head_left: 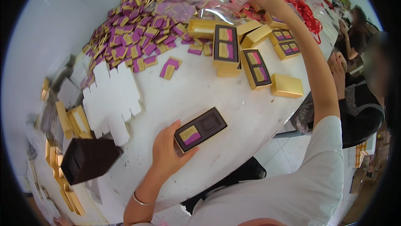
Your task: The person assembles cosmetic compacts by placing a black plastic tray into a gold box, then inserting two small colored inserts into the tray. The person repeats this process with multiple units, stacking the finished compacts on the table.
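My left hand point(169, 153) is closed around a narrow gold box point(201, 142) low over the front of the table. Its dark brown insert has two compartments. A gold-and-purple packet point(189, 135) lies in the left one, while the right compartment point(210, 122) is bare. Stretched far out, my right hand point(267, 2) is at the back of the table, beside clear plastic film and red packets point(250, 15). Its fingers curl downward close together; what they hold, if anything, is hidden.
A large heap of gold-and-purple packets point(138, 33) covers the back left. Several filled boxes point(226, 44) and gold lids point(287, 85) stand at the right, near red ribbon point(298, 8). White card blanks point(110, 96) and stacked brown inserts point(90, 159) lie left. People point(355, 100) sit at the right.
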`<control>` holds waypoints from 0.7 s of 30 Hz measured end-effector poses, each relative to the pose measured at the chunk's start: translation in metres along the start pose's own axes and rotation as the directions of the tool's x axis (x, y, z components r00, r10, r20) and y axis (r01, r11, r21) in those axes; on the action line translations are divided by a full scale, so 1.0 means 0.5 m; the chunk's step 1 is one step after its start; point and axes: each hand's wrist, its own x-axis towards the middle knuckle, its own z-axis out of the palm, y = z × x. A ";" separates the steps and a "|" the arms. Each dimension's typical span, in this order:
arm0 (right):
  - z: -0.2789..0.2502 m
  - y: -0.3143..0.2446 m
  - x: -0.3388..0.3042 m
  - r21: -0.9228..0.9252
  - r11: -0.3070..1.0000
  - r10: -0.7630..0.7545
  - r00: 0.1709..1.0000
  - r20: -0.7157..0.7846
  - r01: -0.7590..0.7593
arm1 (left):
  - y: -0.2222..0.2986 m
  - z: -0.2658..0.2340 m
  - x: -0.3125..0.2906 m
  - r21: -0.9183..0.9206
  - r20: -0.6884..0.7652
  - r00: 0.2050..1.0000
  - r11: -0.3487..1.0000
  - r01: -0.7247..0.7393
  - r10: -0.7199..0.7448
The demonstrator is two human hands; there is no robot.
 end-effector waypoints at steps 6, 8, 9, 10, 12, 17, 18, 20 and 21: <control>0.127 0.185 0.082 -0.381 0.924 0.209 0.815 0.540 0.015 | -0.013 0.002 0.004 0.026 -0.041 0.995 0.995 -0.093 0.094; 0.166 0.244 0.108 -0.462 0.873 0.135 0.833 0.536 0.156 | -0.016 0.004 0.001 -0.001 -0.032 0.995 0.996 -0.092 0.092; 0.176 0.267 0.122 -0.464 0.880 0.171 0.838 0.518 0.107 | -0.018 0.004 0.000 -0.009 -0.031 0.995 0.996 -0.090 0.090; 0.183 0.291 0.135 -0.465 0.883 0.210 0.840 0.500 0.056 | -0.019 0.005 0.002 -0.039 -0.033 0.994 0.994 -0.102 0.100; 0.208 0.313 0.137 -0.415 0.908 0.235 0.882 0.408 -0.050 | -0.020 0.004 0.004 -0.054 -0.030 0.994 0.993 -0.104 0.102; 0.225 0.283 0.122 -0.495 0.869 0.109 0.985 0.136 -0.028 | -0.022 0.000 -0.002 -0.048 -0.020 0.996 0.995 -0.086 0.085; 0.205 0.261 0.119 -0.492 0.870 0.092 0.990 0.110 -0.026 | -0.022 0.000 -0.001 -0.043 -0.026 0.996 0.995 -0.091 0.090; 0.160 0.248 0.104 -0.427 0.901 0.111 0.993 0.049 -0.080 | -0.019 0.006 0.003 -0.055 -0.033 0.995 0.994 -0.099 0.097; 0.137 0.244 0.095 -0.337 0.933 0.151 0.987 0.054 -0.125 | -0.017 0.008 0.007 -0.062 -0.042 0.995 0.994 -0.095 0.092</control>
